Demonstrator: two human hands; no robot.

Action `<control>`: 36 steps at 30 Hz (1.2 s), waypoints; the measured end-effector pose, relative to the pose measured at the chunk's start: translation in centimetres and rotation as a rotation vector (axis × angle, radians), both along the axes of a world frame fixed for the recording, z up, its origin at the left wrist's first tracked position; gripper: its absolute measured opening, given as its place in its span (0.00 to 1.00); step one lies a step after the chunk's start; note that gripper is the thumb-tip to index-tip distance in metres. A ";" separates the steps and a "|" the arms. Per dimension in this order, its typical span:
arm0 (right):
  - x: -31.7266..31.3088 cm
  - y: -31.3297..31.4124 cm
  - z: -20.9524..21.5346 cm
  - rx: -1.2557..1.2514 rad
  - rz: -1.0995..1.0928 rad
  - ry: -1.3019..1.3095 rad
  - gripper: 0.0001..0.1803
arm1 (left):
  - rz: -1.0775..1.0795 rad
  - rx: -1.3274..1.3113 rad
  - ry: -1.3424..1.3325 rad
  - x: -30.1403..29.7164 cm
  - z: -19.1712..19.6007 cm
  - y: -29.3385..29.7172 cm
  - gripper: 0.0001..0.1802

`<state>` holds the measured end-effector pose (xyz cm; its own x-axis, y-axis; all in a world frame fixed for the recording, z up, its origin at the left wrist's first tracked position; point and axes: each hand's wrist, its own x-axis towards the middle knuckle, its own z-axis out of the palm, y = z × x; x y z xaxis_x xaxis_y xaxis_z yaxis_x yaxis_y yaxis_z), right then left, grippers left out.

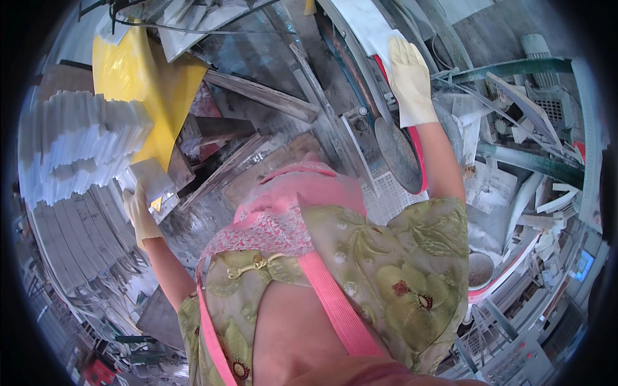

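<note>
Resting flat on one white slab [364, 22], well to the right of the yellow sheet [132, 71], is the gloved right hand [410, 77], its fingers straight and close together, pressed to the surface rather than wrapped around it. The gloved left hand [137, 215] is just below the yellow sheet, against one small pale tile [151, 179] that overlaps the sheet's lower end; the view is poor there, and I cannot tell whether its fingers pinch the tile or only touch it.

Two stacks stand near the yellow sheet: one of pale, jagged-edged pieces [77, 138] directly to its left, and one of grey slabs [84, 238] lower down on that same side, each with many layers. One timber plank [264, 96] slants away from the sheet's right side, lying between it and one round wheel [396, 154] farther right. One red belt [420, 161] curves along the wheel's edge. One perforated white panel [386, 196] sits at the wheel's foot, also right of the sheet. Farthest right of it, two green bars [515, 67] cross among broken offcuts. One pink apron [302, 193], below and right of the sheet, blocks part of the floor from sight.
</note>
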<state>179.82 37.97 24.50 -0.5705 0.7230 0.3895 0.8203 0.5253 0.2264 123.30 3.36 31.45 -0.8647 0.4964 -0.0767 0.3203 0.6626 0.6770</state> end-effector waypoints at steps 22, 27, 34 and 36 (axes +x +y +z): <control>-17.1 -3.6 7.9 -1.056 0.044 1.030 0.25 | -0.255 -0.196 0.032 -1.7 0.8 -1.4 0.41; -34.3 -17.7 5.1 -1.458 0.457 1.326 0.24 | -0.133 -0.087 -0.172 -0.4 2.7 -1.2 0.41; -46.8 -26.3 2.2 -1.149 0.311 1.049 0.31 | -0.146 -0.097 -0.195 -0.7 3.0 -1.0 0.41; -46.9 -26.4 1.5 -1.252 0.198 0.754 0.35 | -0.158 -0.130 -0.175 -1.2 2.5 -1.2 0.41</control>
<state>132.95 11.62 26.00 -0.6484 0.7413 -0.1732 0.4288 0.1676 -0.8877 122.05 2.19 33.92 -0.7454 0.6000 -0.2905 0.3119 0.6990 0.6435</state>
